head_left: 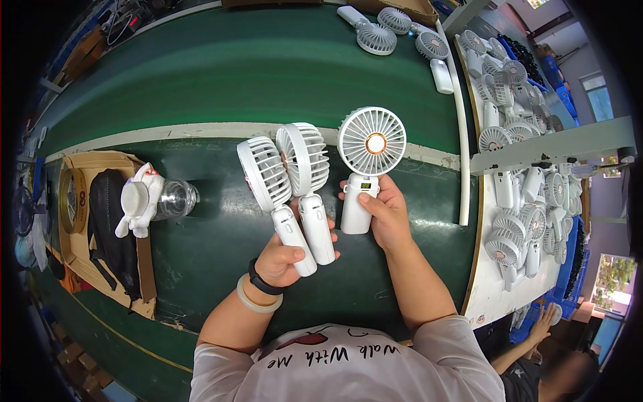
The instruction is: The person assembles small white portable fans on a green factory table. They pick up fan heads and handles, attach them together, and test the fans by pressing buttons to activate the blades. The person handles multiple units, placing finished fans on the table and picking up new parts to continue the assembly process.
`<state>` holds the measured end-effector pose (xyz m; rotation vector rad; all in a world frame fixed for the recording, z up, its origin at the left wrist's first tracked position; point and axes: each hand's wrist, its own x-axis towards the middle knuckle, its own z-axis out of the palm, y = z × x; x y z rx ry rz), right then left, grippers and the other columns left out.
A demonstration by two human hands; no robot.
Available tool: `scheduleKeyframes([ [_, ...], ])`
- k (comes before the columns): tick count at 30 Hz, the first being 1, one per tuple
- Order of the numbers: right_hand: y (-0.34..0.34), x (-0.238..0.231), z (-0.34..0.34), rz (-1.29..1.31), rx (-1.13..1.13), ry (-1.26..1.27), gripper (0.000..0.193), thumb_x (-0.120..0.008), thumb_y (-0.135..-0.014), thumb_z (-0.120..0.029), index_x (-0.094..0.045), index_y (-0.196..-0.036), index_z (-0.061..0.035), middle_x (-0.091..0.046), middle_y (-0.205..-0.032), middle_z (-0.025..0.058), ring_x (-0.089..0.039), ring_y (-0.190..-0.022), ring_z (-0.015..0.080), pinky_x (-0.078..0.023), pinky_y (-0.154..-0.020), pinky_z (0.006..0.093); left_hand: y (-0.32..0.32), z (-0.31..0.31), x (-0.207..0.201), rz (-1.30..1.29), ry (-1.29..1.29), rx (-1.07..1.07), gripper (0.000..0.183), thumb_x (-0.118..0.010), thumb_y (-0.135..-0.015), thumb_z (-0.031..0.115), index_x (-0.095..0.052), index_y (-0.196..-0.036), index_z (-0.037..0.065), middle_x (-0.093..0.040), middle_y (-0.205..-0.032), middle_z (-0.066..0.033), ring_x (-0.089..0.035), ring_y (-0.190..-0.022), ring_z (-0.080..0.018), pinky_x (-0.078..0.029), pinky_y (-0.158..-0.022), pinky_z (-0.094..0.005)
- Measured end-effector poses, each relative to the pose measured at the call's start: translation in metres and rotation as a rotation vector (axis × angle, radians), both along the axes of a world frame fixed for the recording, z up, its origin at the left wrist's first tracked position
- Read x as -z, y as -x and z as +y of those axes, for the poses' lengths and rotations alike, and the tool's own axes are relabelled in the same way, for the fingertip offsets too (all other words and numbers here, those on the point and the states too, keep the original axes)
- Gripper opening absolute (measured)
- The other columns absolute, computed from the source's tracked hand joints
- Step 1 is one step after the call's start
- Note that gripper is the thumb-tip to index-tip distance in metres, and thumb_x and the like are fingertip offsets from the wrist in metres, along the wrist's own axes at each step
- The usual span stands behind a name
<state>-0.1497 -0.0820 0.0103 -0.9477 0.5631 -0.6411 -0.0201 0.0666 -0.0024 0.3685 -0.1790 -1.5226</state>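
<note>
Three fans: we see white plastic handheld fans, each a round slatted grille on a smooth, rounded rectangular handle.
Left hand [281, 258]: it is clenched around two handles at once, thumb lying across the lower ends; a dark watch and a pale, glossy bangle sit on the wrist.
Left pair [284, 181]: both heads are turned partly edge-on, so we see the ribbed cages from the side; the two handles lie touching, side by side.
Right hand [382, 214]: it grips the third handle from the right, thumb pressed on the front face just below a small lit display.
Third fan [370, 144]: it is upright and faces us, with a copper-coloured ring at the hub and fine radial ribs; it is just beside the left pair, held above the bench.
Bench [221, 74]: we see a matte dark green surface crossed by a pale strip.
Bottle [171, 199]: clear plastic, lying on its side to the left, with a white fabric glove [137, 201] against it.
Box [80, 234]: flat brown cardboard holding a black strap and a tape roll.
Side bench [489, 281]: white, heaped with many more of the same fans.
</note>
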Motion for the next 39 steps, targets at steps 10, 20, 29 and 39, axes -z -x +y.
scheduleKeyframes([
  [10, -0.011, 0.002, 0.029, -0.189, -0.231, 0.151, 0.081, -0.065, -0.081, -0.016, -0.012, -0.141, -0.0018, -0.027, -0.139, 0.0133, -0.03, -0.129, 0.0211, -0.023, -0.106, 0.0348, 0.008, 0.0, -0.003, -1.251, -0.021, -0.207, 0.073, -0.074, -0.064, 0.007, -0.04, -0.128, 0.002, -0.047, -0.124, -0.011, -0.047, -0.113, -0.0229, -0.036, -0.097, -0.0355],
  [20, 0.005, -0.014, 0.031, -0.076, -0.316, -0.004, 0.092, -0.081, -0.056, -0.025, -0.033, -0.131, -0.0002, -0.048, -0.124, 0.0154, -0.048, -0.116, 0.0278, -0.041, -0.096, 0.0384, 0.023, 0.0, -0.01, -1.551, 0.13, -0.384, 0.089, -0.069, -0.075, 0.02, -0.01, -0.139, 0.0, -0.011, -0.141, -0.0217, -0.026, -0.129, -0.033, -0.029, -0.103, -0.0434],
  [29, 0.005, -0.002, 0.013, -0.505, -0.399, -0.416, 0.088, -0.067, -0.066, -0.059, -0.037, -0.128, -0.0039, -0.037, -0.131, 0.0253, -0.043, -0.117, 0.0439, -0.039, -0.093, 0.0594, 0.02, -0.006, -0.001, -1.206, 0.121, -0.358, 0.079, -0.067, -0.079, 0.016, -0.019, -0.141, 0.002, -0.023, -0.139, -0.0184, -0.033, -0.126, -0.0303, -0.037, -0.099, -0.0385],
  [39, 0.006, 0.015, 0.007, -0.724, -0.517, -0.614, 0.091, -0.061, -0.07, -0.063, -0.03, -0.135, -0.0077, -0.035, -0.135, 0.0234, -0.037, -0.123, 0.0431, -0.035, -0.096, 0.0598, 0.021, -0.006, -0.003, -1.234, 0.103, -0.33, 0.078, -0.068, -0.076, 0.009, -0.024, -0.14, 0.004, -0.023, -0.138, -0.017, -0.039, -0.121, -0.0283, -0.042, -0.092, -0.0354],
])
